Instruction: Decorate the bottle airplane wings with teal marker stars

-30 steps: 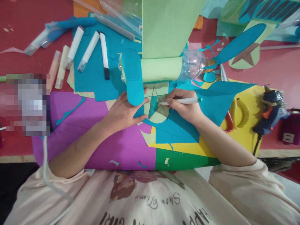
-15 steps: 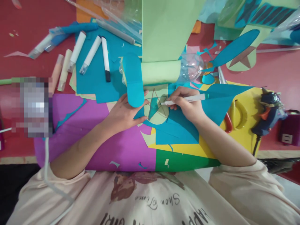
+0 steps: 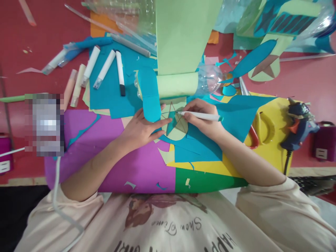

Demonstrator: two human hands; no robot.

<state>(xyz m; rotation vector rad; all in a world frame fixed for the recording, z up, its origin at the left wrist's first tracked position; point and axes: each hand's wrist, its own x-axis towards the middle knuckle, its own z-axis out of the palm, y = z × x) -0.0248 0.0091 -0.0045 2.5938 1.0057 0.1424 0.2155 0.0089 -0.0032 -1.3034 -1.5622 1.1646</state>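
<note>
My right hand (image 3: 203, 117) is closed around a white marker with a green end (image 3: 206, 116). The marker's tip meets a rounded pale green paper tab (image 3: 181, 134) near the upper part of a star outlined on it; part of the star is coloured green. My left hand (image 3: 139, 127) rests with fingers apart at the tab's left side, index finger over the star. Beside its fingertips is a rounded blue paper strip (image 3: 149, 99) on a plastic bottle (image 3: 208, 78) wrapped in pale green paper. A long pale green panel (image 3: 186, 35) spreads from the bottle.
Several markers (image 3: 104, 68) lie on blue paper at the upper left. To the right are scissors with red and yellow handles (image 3: 266, 131) and a glue gun (image 3: 299, 131). Another decorated bottle (image 3: 296, 21) stands at the far right. Paper scraps lie around.
My left index finger has stretched right onto the star. The marker in my right hand now tilts the other way, its tip slightly higher on the tab. The view has shifted slightly.
</note>
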